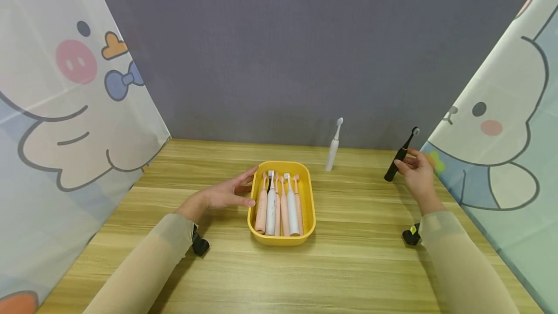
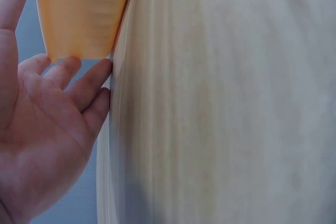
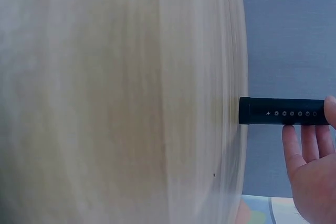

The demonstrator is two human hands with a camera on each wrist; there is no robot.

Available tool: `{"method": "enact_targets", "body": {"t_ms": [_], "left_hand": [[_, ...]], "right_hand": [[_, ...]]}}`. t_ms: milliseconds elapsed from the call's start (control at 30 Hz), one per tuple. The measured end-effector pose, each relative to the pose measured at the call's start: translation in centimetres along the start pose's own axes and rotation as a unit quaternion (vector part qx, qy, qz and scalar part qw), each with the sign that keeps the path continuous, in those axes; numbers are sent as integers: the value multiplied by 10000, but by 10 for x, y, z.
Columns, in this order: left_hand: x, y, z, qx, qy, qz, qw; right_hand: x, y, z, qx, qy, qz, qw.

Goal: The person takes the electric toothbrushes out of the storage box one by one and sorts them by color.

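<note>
At the centre left of the head view, the left hand (image 1: pixel 224 194) reaches in from the lower left, fingers loosely spread and only touching the side of the yellow tray (image 1: pixel 282 241), which holds pink and white electric toothbrushes (image 1: pixel 284 210). At the right, the right hand (image 1: pixel 419 173) stretches forward, thumb and fingers pinching the black electric toothbrush (image 1: pixel 391 170), head up and leaning right, over the desk (image 1: pixel 348 265). A white electric toothbrush (image 1: pixel 333 153) stands right of centre.
</note>
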State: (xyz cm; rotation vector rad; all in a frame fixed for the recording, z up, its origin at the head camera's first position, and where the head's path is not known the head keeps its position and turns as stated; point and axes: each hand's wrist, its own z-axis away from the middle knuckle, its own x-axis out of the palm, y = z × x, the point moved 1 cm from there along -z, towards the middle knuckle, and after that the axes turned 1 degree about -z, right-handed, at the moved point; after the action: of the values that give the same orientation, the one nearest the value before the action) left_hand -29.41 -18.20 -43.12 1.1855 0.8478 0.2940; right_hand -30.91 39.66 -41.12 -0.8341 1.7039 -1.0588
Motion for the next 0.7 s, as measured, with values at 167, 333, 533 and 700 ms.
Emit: {"method": "enact_targets", "body": {"t_ms": [167, 333, 533, 700], "left_hand": [[0, 0, 0, 13, -1, 71, 10000], [0, 0, 0, 38, -1, 101, 9999], [0, -2, -1, 92, -16, 116, 9999], [0, -1, 0, 86, -27, 170, 9998]], "right_hand": [[-1, 2, 1, -40, 10, -5, 10000], [-3, 2, 1, -92, 93, 117, 9998], [-3, 1, 2, -137, 158, 251, 9995], [-5, 2, 4, -155, 202, 252, 9994]]}}
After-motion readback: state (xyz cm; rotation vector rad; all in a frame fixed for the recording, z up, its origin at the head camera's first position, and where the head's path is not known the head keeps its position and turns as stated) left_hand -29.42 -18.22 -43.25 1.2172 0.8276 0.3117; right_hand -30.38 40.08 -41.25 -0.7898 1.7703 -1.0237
